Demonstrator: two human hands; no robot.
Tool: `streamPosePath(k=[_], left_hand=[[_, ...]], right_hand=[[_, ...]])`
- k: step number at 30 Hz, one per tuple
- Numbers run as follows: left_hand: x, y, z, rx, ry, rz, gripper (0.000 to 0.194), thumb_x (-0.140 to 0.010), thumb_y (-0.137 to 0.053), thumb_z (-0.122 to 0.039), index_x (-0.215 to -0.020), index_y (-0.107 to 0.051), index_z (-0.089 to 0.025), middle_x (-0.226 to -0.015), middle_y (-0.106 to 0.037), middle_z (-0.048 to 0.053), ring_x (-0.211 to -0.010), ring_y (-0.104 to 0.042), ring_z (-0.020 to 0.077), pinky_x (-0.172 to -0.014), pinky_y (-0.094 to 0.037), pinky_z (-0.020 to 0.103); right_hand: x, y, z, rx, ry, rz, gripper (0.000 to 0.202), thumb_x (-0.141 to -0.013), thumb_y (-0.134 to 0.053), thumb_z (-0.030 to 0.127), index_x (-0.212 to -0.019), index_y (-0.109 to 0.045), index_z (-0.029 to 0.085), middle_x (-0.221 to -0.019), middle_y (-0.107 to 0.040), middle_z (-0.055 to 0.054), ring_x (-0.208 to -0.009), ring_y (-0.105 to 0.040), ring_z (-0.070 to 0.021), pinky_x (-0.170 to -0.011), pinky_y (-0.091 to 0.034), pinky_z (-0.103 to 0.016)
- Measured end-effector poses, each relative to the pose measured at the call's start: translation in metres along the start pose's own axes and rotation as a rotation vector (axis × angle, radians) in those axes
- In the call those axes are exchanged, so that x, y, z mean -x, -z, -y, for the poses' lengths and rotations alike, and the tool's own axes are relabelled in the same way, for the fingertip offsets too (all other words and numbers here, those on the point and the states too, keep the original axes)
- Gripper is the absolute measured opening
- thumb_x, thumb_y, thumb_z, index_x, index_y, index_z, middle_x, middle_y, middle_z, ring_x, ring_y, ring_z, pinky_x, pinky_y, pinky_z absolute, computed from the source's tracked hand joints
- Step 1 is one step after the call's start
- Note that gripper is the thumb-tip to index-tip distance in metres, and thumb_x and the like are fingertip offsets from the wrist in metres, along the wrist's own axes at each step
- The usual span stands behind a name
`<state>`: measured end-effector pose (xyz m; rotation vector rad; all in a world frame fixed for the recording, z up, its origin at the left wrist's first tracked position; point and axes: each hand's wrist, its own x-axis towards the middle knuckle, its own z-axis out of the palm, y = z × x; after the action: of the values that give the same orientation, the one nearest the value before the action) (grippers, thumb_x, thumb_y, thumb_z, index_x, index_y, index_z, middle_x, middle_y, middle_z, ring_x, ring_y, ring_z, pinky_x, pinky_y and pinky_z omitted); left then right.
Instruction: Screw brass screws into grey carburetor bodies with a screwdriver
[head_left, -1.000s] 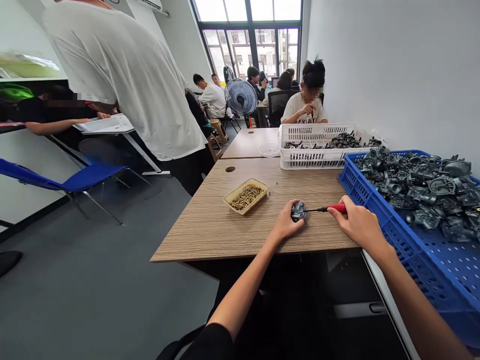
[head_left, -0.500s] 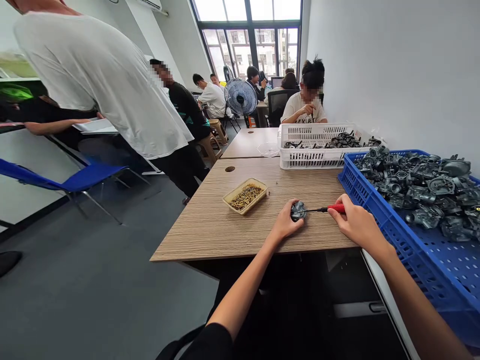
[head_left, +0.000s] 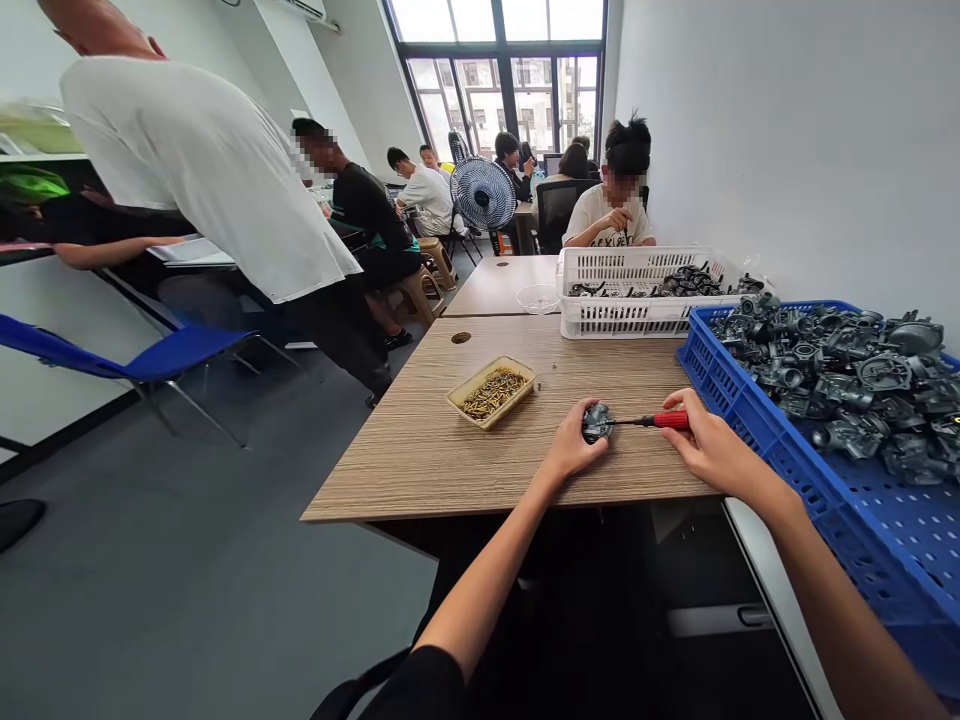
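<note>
Near the table's front edge, my left hand grips a small dark grey metal part against the wood. My right hand has its fingers on the red handle of a screwdriver. The screwdriver lies level, its dark shaft pointing left and its tip at the metal part; the exact contact point is too small to make out. To the left of my hands stands a cream tray of brass-coloured screws. Small bits lie just right of that tray.
A blue crate heaped with metal parts borders my right arm. Behind it, a white basket holds more parts on the wooden table. Across sits a person; another in white stands at left.
My right hand's fingers have shifted on the screwdriver, showing more of the red handle. The standing person at left has moved a little to the left. My left hand stays in place.
</note>
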<state>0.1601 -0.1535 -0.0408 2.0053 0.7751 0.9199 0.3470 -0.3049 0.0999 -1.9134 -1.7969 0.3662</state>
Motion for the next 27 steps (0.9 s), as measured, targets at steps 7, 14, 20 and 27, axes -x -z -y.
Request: streamPosePath(k=[7, 14, 20, 27], left_hand=[[-0.0002, 0.0003, 0.0001, -0.002, 0.01, -0.003, 0.069, -0.071, -0.067, -0.02, -0.138, -0.05, -0.023, -0.136, -0.062, 0.008, -0.123, -0.059, 0.0243, -0.113, -0.045, 0.042], [0.0006, 0.0003, -0.0004, -0.002, 0.003, -0.009, 0.068, -0.072, -0.067, -0.019, -0.138, -0.05, -0.023, -0.136, -0.062, 0.008, -0.123, -0.06, 0.0247, -0.112, -0.045, 0.042], [0.0006, 0.0014, -0.0028, -0.002, 0.018, -0.003, 0.069, -0.071, -0.067, -0.018, -0.138, -0.05, -0.023, -0.135, -0.063, 0.008, -0.123, -0.06, 0.025, -0.112, -0.046, 0.042], [0.0011, 0.0002, -0.0007, -0.004, 0.014, -0.012, 0.069, -0.072, -0.067, -0.019, -0.139, -0.05, -0.024, -0.137, -0.062, 0.008, -0.125, -0.059, 0.0252, -0.114, -0.045, 0.042]], right_hand=[[-0.0007, -0.0021, 0.008, 0.287, -0.212, -0.07, 0.028, -0.102, -0.043, 0.052, -0.106, -0.049, 0.025, -0.081, -0.073, -0.007, -0.078, -0.072, -0.0292, -0.06, -0.038, -0.03], [-0.0005, -0.0037, 0.0074, 0.2, -0.126, -0.062, 0.019, -0.101, -0.044, 0.045, -0.104, -0.048, 0.027, -0.091, -0.074, -0.005, -0.083, -0.071, -0.0273, -0.063, -0.04, -0.03], [-0.0015, -0.004, 0.0064, 0.154, -0.144, -0.079, 0.024, -0.1, -0.047, 0.05, -0.108, -0.048, 0.027, -0.085, -0.074, -0.004, -0.078, -0.071, -0.0272, -0.064, -0.042, -0.031], [-0.0016, -0.0031, 0.0079, 0.193, -0.181, -0.077, 0.022, -0.101, -0.044, 0.048, -0.098, -0.047, 0.027, -0.082, -0.072, -0.005, -0.08, -0.071, -0.0286, -0.063, -0.04, -0.03]])
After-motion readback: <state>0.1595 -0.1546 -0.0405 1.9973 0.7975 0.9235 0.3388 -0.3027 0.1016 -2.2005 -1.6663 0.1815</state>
